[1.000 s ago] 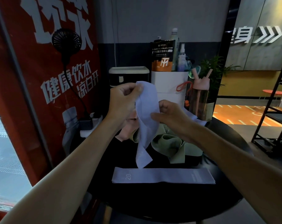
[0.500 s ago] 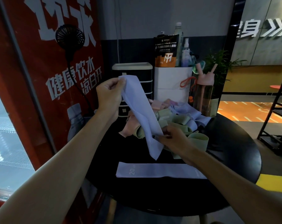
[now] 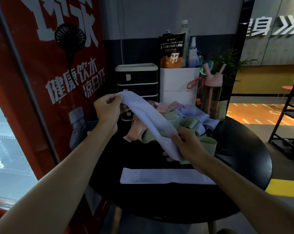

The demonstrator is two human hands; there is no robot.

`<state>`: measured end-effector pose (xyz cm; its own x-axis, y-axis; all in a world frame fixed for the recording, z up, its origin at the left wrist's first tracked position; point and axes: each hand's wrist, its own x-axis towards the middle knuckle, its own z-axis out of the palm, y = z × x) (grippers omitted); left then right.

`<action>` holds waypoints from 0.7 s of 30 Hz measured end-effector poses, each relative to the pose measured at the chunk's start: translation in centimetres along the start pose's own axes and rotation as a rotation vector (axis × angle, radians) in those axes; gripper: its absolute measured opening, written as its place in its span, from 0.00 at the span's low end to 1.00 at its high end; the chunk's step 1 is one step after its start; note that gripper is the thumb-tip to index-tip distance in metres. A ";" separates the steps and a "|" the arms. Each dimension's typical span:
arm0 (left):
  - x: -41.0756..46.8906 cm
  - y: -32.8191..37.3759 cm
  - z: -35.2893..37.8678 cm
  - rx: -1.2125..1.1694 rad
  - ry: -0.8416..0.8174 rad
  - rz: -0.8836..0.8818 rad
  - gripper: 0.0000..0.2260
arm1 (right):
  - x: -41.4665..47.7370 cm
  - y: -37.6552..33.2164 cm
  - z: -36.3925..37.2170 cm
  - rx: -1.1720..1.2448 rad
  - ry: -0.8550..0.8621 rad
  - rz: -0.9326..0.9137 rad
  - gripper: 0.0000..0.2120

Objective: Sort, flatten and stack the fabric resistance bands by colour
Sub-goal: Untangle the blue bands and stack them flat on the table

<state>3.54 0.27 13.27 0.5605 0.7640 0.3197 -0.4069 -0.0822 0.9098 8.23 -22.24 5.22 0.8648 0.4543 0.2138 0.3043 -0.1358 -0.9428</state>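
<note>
Lilac resistance band [image 3: 148,119] held stretched in air above round black table [image 3: 244,149], sloping from upper left to lower right. Upper end pinched by left hand [image 3: 109,109]; lower end, marked "20", gripped by right hand [image 3: 188,146]. Second lilac band [image 3: 164,176] laid flat near table's front edge. Tangled pile of green, pink and lilac bands [image 3: 181,122] behind. Black drawer unit [image 3: 137,83], pink-lidded bottle [image 3: 212,97] at back.

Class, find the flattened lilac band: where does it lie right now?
In the head view, the flat band lies at the near centre of the table, just in front of the mixed pile and below the held band.
</note>
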 end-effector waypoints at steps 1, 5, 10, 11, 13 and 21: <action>0.2 -0.1 -0.1 -0.013 0.018 -0.016 0.02 | -0.2 0.1 -0.1 0.010 -0.043 -0.006 0.17; 0.8 -0.6 -0.8 0.006 0.035 -0.012 0.07 | -0.7 0.3 -0.6 -0.070 -0.092 -0.086 0.16; 1.8 -1.7 -1.9 0.143 0.034 -0.004 0.06 | -1.6 0.4 -1.7 -0.011 -0.158 -0.104 0.09; 2.0 -1.9 -2.1 0.163 0.036 0.005 0.06 | -1.6 0.5 -1.8 -0.048 -0.151 -0.104 0.08; 2.0 -2.2 -2.6 0.205 0.030 0.045 0.06 | -1.4 0.6 -2.1 -0.119 -0.088 -0.139 0.06; 1.5 -3.1 -3.5 0.232 0.044 0.052 0.07 | -1.5 1.2 -3.8 -0.297 0.199 -0.260 0.12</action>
<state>3.18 3.90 9.97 0.5089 0.7815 0.3609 -0.2549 -0.2637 0.9303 8.83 -26.40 4.78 0.7953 0.3324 0.5069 0.5987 -0.2992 -0.7430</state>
